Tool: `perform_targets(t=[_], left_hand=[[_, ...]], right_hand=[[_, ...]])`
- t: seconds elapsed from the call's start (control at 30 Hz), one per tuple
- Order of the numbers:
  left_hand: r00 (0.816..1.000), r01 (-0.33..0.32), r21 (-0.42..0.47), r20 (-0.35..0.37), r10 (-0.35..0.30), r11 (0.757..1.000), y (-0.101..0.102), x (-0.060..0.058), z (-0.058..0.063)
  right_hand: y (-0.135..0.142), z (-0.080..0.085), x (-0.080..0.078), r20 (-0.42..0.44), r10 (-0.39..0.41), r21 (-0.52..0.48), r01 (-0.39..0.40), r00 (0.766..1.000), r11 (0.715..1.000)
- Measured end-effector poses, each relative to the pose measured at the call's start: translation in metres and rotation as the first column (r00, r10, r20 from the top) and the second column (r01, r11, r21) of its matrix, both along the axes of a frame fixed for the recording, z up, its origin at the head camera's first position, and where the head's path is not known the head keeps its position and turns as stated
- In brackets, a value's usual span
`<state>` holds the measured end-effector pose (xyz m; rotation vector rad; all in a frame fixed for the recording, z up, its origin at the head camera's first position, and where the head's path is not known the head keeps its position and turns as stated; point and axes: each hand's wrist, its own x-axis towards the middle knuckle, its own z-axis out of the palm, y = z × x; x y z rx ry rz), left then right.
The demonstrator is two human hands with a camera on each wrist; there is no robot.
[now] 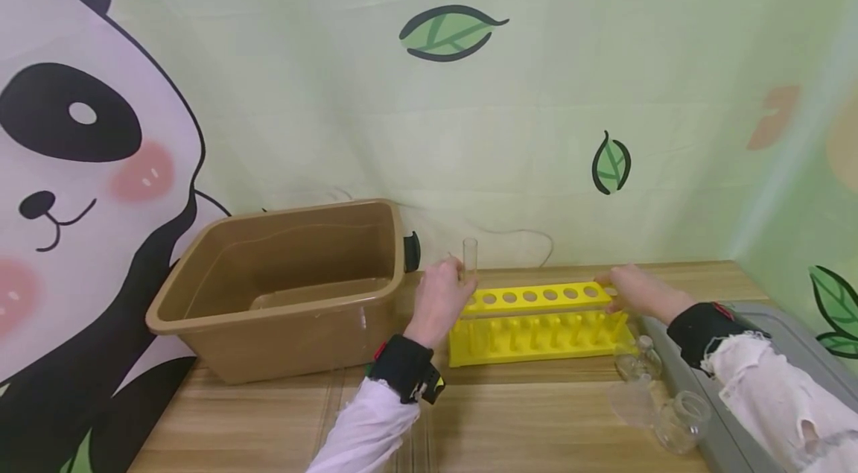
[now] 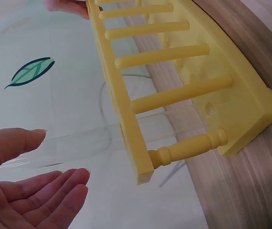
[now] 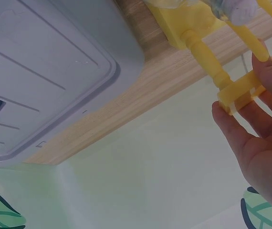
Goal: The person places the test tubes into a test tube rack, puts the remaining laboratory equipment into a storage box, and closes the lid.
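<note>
A yellow test tube rack (image 1: 536, 350) stands on the table, with a row of holes in its top bar and pegs below. One clear test tube (image 1: 470, 253) stands in the hole at its left end. My left hand (image 1: 442, 294) is beside the tube's upper part; the left wrist view shows the thumb and relaxed fingers spread either side of the tube (image 2: 83, 143). At the opposite end, my right hand (image 1: 646, 294) grips the top bar of the rack, thumb on one side and fingers on the other (image 3: 257, 117).
Left of the rack stands a brown plastic bin (image 1: 281, 339). A grey lid (image 1: 731, 406) lies at the right under my right forearm. Near it are a small clear glass vessel (image 1: 640, 361) and a clear glass jar (image 1: 682, 421). A printed curtain (image 1: 536, 123) hangs behind.
</note>
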<state>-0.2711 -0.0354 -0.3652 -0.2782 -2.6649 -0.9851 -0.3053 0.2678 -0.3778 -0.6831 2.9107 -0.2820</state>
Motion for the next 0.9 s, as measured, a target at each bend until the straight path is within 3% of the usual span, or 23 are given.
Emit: perform_targets(t=[0.37, 0.63, 0.9], left_hand=[[0.994, 0.019, -0.07, -0.11, -0.026, 0.997, -0.007, 0.028, 0.016], [0.974, 0.076, -0.075, -0.207, -0.09, 0.994, -0.013, 0.049, 0.015], [0.986, 0.079, -0.075, -0.142, -0.089, 0.994, -0.031, 0.069, 0.003]], right_hand=[[0.001, 0.002, 0.0, 0.022, -0.024, -0.013, 0.024, 0.999, 1.0], [-0.002, 0.002, 0.001, 0.018, -0.015, -0.01, 0.015, 1.0, 1.0], [0.0, 0.001, 0.0, 0.021, -0.009, -0.013, 0.01, 1.0, 1.0]])
